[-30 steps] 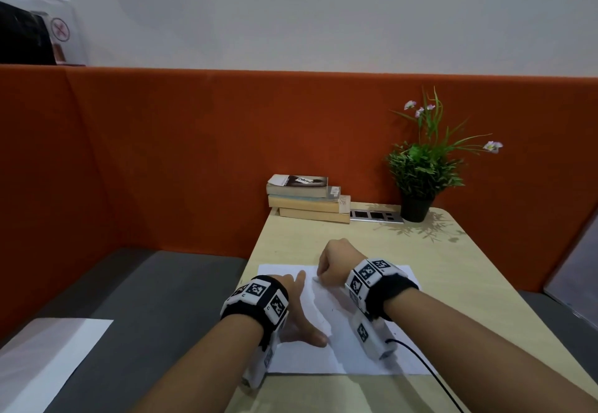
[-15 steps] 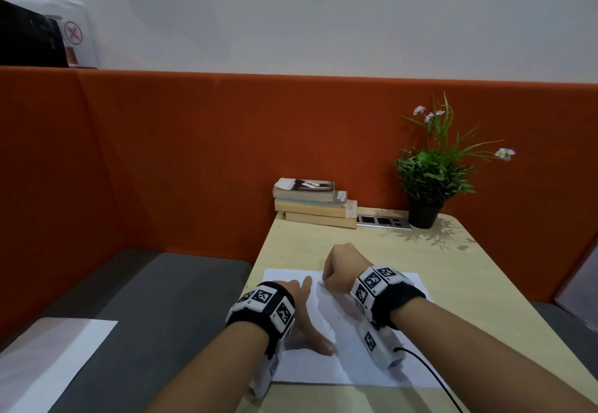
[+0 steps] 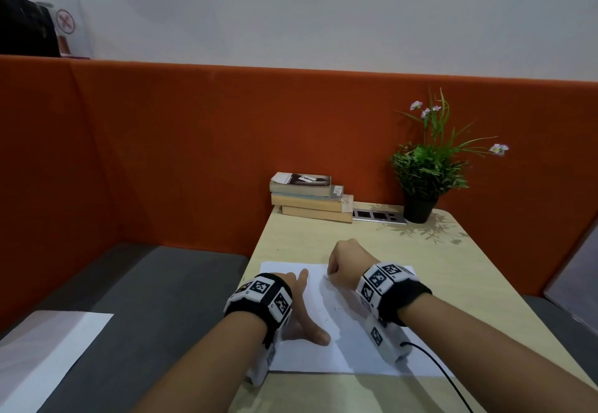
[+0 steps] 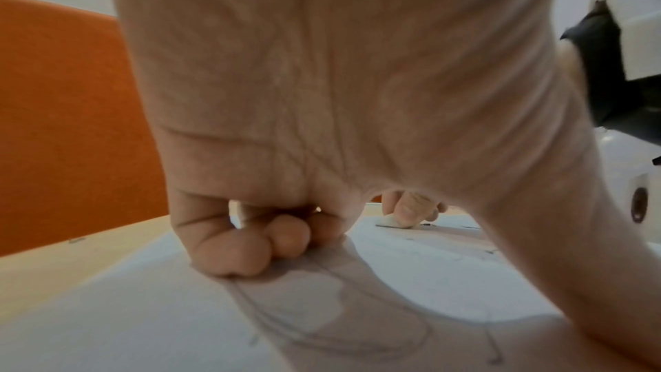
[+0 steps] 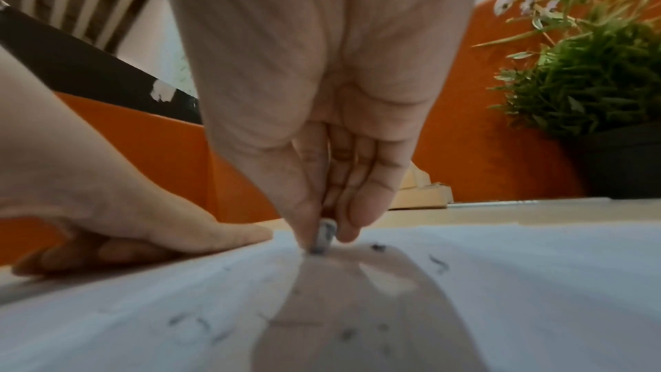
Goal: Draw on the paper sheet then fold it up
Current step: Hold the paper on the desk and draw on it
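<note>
A white paper sheet (image 3: 307,357) lies flat on the light wooden table (image 3: 469,283), with faint pencil lines (image 4: 322,344) on it. My left hand (image 3: 299,312) rests on the sheet's left half, thumb spread and fingertips (image 4: 250,248) pressing the paper (image 4: 143,321). My right hand (image 3: 336,270) is near the sheet's top middle. It pinches a small white stub with a grey tip (image 5: 323,236), which looks like an eraser (image 4: 388,221), and the tip touches the paper (image 5: 500,279). Dark crumbs (image 5: 438,263) lie scattered around it.
At the table's far edge are a stack of books (image 3: 310,197), a socket plate (image 3: 378,216) and a potted plant (image 3: 424,169), backed by an orange partition (image 3: 161,153). Another white sheet (image 3: 48,348) lies on the grey bench to the left. A black cable (image 3: 437,370) trails from my right wrist.
Both hands keep their places on the sheet. Only the head view has shifted a little.
</note>
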`<move>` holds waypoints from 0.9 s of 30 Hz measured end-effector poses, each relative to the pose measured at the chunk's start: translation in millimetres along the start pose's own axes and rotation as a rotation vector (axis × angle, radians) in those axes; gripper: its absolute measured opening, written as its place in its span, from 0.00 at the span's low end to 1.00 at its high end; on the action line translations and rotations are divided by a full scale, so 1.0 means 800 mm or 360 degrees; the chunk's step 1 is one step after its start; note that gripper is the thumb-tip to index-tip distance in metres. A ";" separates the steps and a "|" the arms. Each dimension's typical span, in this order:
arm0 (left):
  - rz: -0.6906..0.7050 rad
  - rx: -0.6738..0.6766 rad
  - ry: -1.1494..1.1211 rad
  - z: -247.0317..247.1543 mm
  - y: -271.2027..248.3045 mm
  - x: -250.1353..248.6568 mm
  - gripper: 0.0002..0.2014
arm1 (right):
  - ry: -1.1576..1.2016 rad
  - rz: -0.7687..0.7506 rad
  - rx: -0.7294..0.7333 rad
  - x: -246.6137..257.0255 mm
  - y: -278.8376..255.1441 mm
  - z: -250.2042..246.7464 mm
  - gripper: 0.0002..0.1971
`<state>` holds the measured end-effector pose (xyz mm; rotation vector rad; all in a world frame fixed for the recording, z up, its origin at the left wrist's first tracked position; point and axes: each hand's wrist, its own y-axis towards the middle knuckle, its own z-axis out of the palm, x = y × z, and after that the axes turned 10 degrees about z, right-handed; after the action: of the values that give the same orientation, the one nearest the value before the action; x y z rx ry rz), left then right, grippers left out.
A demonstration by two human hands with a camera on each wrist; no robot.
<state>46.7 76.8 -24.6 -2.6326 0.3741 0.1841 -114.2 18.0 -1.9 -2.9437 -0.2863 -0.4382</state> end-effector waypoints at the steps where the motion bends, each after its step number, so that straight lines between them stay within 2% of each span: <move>1: 0.0000 0.0004 -0.0007 -0.001 0.000 0.000 0.77 | -0.0001 -0.0011 0.0022 0.000 -0.006 0.000 0.05; 7: -0.0008 -0.0022 0.0010 0.003 -0.001 0.000 0.79 | -0.0031 -0.0174 0.0304 -0.019 -0.050 -0.001 0.05; 15: -0.0012 -0.0053 0.0067 0.005 -0.003 -0.001 0.79 | -0.0056 -0.0107 0.0142 -0.016 -0.026 -0.009 0.07; 18: -0.0003 -0.0046 0.0052 0.003 -0.007 -0.001 0.75 | -0.0043 -0.0131 0.0137 -0.019 -0.030 -0.003 0.07; 22: 0.0065 -0.0032 0.0108 -0.003 -0.014 -0.005 0.66 | 0.0034 -0.0227 0.0154 -0.016 -0.038 0.007 0.08; 27: 0.0123 -0.0007 0.0153 -0.011 -0.016 -0.010 0.64 | 0.0026 -0.0231 0.0093 -0.004 -0.028 0.003 0.10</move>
<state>43.5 85.4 -9.8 -2.6396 0.5084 0.0838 -121.5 39.9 -2.2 -2.8721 -0.5038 -0.4641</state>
